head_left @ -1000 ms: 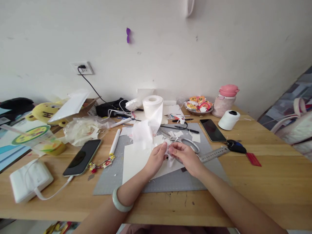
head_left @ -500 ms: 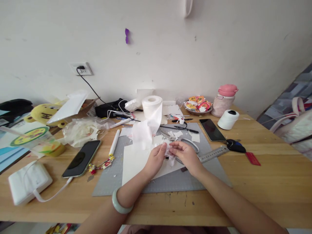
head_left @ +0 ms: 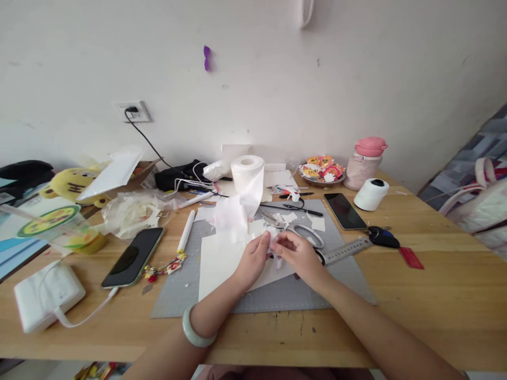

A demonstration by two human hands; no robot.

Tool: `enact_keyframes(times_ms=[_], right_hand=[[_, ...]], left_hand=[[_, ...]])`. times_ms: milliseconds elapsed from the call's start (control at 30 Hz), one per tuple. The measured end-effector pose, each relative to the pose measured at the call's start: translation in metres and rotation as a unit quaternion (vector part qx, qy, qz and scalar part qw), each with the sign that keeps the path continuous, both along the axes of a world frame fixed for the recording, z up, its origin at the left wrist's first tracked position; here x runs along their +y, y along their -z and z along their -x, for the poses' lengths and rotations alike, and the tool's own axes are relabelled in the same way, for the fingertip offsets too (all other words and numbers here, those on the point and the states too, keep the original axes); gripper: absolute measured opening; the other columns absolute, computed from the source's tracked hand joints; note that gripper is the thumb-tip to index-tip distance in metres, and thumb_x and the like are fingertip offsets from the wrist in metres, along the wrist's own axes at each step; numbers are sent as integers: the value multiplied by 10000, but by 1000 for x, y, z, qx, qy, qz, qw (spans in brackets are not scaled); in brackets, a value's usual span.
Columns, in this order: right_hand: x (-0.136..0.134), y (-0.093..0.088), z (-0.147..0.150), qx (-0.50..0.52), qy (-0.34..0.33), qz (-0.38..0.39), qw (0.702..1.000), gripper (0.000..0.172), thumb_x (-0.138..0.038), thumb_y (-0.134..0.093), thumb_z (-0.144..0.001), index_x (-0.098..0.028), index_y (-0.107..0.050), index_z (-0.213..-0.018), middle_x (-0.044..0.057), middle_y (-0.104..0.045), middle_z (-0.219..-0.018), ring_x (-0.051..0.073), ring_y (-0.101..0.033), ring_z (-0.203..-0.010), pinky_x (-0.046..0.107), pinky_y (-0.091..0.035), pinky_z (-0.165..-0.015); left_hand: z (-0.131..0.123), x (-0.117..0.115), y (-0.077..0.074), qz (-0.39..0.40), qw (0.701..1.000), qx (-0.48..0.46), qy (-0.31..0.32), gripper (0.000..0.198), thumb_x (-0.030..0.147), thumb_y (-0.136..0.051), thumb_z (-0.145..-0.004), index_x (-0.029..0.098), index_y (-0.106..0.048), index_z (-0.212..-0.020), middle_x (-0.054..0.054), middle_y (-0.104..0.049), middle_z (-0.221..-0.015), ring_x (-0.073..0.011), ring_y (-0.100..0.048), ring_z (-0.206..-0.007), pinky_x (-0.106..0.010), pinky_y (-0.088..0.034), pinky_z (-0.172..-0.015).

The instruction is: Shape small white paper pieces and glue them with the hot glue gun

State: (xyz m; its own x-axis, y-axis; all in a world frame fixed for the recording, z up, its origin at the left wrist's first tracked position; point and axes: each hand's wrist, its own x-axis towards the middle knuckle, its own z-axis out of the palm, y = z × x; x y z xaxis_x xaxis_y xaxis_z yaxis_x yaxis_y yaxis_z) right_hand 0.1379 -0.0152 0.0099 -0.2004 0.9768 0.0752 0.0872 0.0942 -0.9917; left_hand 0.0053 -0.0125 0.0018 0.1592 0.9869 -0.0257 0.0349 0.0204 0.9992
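Between my two hands is a small crumpled piece of thin white tissue (head_left: 278, 260). My left hand (head_left: 253, 259) pinches its left side between thumb and fingers. From the right, the bent fingertips of my right hand (head_left: 297, 256) grip the same piece. Both hands hover over a white paper sheet (head_left: 217, 264) on the grey cutting mat (head_left: 174, 295). Just behind them lie grey-handled scissors (head_left: 307, 232), partly covered by my right hand. A roll of white tissue (head_left: 247, 174) stands farther back, its loose end draping forward onto the sheet.
A steel ruler (head_left: 348, 249), keys (head_left: 383, 237), a phone (head_left: 344, 211) and a thread spool (head_left: 371, 194) lie to the right. On the left are another phone (head_left: 132, 258), a white power bank (head_left: 49, 295), a drink cup (head_left: 83, 240) and a white pen (head_left: 186, 232).
My right hand has shifted slightly, its fingers curling closer over the tissue piece. My left hand stays nearly still, and the table things have not moved.
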Motion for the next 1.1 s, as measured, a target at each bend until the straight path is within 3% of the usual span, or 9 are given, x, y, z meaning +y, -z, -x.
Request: enact_keyframes(times_ms=[233, 400, 533, 800, 1100], right_hand=[[1, 4, -1, -37, 23, -22, 999, 150, -330, -581, -747, -187, -536, -734, -10, -534, -647, 141, -507, -609, 270, -396, -593], [1, 2, -1, -41, 25, -16, 999, 196, -369, -550, -776, -186, -514, -716, -18, -512, -613, 130, -478, -580, 260, -376, -570], [1, 3, 0, -27, 26, -3, 999, 250, -426, -512, -797, -183, -512, -737, -20, -504, -616, 121, -470, -563, 250, -373, -551], [0, 7, 3, 13, -4, 22, 1000, 364, -526, -587, -735, -192, -475, -645, -38, -484, -541, 112, -442, -520, 247, -344, -529], [-4, 2, 2, 99, -57, 66, 991, 410, -562, -566, -739, -180, -487, -612, -13, -523, -549, 100, -407, -492, 237, -291, -482]], left_hand=[[-1, -3, -7, -5, 1000, 18, 1, 479, 578, -353, -816, 191, -419, -540, 36, -408, -513, -114, -378, -508, -257, -347, -526], [0, 0, -6, -25, 999, 16, 39, 379, 505, -452, -800, 180, -484, -608, 46, -429, -523, -109, -386, -509, -247, -333, -516], [-1, 1, -5, -38, 998, 19, 44, 390, 494, -415, -836, 177, -479, -620, 47, -447, -532, -106, -411, -503, -252, -346, -525], [0, 2, -2, -51, 997, 28, 49, 370, 430, -458, -871, 153, -500, -629, 53, -467, -562, -91, -449, -499, -252, -394, -538], [0, -4, -5, -22, 995, -47, 81, 415, 528, -479, -797, 176, -464, -578, 64, -360, -499, -95, -348, -500, -255, -304, -526]])
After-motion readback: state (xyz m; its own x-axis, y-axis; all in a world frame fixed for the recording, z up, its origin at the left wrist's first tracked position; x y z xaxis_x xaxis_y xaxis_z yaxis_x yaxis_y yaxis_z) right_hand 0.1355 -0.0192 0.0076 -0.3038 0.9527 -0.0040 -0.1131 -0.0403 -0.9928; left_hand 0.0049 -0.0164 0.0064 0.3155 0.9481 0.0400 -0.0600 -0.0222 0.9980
